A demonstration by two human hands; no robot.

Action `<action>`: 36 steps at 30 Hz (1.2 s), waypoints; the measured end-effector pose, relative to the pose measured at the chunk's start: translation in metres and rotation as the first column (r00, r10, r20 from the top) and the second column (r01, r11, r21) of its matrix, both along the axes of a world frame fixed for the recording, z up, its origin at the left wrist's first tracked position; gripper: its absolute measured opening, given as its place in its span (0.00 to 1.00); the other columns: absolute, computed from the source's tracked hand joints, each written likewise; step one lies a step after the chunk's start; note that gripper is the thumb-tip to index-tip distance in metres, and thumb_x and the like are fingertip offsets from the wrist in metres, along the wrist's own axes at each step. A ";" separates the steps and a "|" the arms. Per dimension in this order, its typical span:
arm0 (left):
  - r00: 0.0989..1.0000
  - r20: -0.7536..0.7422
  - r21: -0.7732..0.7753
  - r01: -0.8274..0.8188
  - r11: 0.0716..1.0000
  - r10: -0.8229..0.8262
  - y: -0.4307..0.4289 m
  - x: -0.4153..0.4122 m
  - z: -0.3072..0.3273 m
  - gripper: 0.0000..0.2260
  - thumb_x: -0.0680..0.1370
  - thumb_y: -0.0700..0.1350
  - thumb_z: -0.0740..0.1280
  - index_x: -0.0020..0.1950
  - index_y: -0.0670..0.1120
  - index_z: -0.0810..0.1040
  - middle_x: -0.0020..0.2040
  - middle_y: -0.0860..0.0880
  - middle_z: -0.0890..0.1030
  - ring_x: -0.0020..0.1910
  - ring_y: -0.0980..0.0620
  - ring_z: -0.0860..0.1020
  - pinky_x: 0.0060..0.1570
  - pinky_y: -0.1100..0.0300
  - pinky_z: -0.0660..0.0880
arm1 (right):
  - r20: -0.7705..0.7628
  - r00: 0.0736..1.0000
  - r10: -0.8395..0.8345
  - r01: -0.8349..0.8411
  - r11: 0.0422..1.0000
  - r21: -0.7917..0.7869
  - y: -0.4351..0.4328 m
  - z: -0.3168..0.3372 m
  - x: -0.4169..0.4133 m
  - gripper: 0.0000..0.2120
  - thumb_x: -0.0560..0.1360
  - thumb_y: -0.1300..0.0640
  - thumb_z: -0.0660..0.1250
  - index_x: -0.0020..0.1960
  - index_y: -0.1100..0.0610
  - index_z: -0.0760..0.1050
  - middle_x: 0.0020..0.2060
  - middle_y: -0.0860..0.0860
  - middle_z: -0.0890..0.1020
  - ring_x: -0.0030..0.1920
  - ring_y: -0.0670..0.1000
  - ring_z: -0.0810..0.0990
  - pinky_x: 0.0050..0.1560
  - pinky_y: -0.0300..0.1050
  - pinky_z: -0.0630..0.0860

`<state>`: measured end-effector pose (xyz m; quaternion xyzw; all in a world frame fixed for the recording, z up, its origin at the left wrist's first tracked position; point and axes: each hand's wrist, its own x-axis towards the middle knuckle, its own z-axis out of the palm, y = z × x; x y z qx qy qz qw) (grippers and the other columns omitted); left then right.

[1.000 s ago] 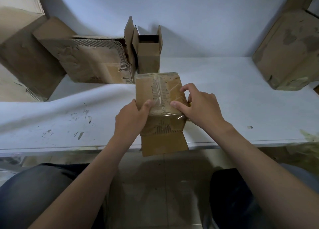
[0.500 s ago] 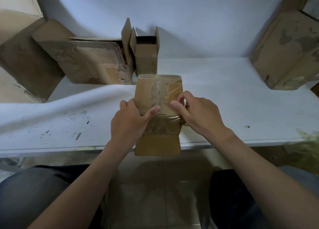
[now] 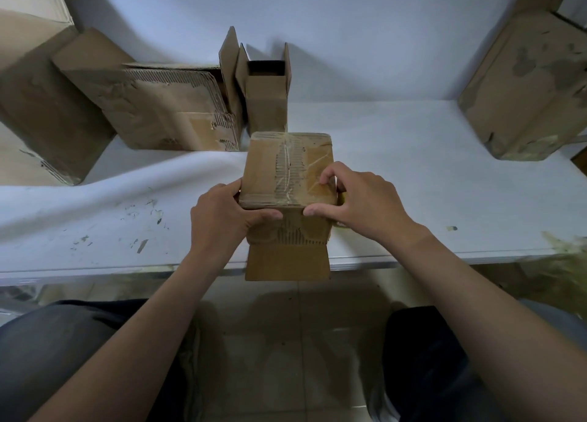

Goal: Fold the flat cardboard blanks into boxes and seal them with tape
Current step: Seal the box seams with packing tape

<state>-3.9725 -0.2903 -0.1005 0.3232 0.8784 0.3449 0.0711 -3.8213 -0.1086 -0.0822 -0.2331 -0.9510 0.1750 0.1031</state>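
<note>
A small worn cardboard box [image 3: 266, 167] stands at the front edge of the white table [image 3: 413, 167], its taped end facing up. Clear tape [image 3: 317, 180] covers the top seam and wraps over the near edge. My left hand [image 3: 222, 221] grips the box's left near corner, thumb across the front face just under the top edge. My right hand [image 3: 362, 202] holds the right side, fingertips on the tape on top and thumb on the front face. One loose flap [image 3: 286, 262] hangs down past the table edge. A yellowish thing peeks out under my right hand; what it is I cannot tell.
An open small box [image 3: 266, 104] stands upright behind, by the wall. Flat and folded cardboard pieces [image 3: 165, 110] lean at the back left, and a big torn carton [image 3: 527, 81] sits at the back right. My knees are below the table edge.
Both hands slid down from the box's top to its near edge, pressing the tape over onto the front face. The box shifted slightly toward me.
</note>
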 end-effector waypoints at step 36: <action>0.979 -0.181 -0.178 -0.130 0.975 0.097 0.002 -0.003 -0.017 0.61 0.58 0.83 0.55 0.82 0.48 0.50 0.82 0.42 0.37 0.81 0.41 0.38 0.72 0.33 0.57 | -0.152 0.961 0.230 -0.264 0.926 -0.271 -0.023 -0.028 0.006 0.28 0.70 0.41 0.77 0.65 0.40 0.68 0.62 0.40 0.75 0.56 0.44 0.76 0.51 0.34 0.76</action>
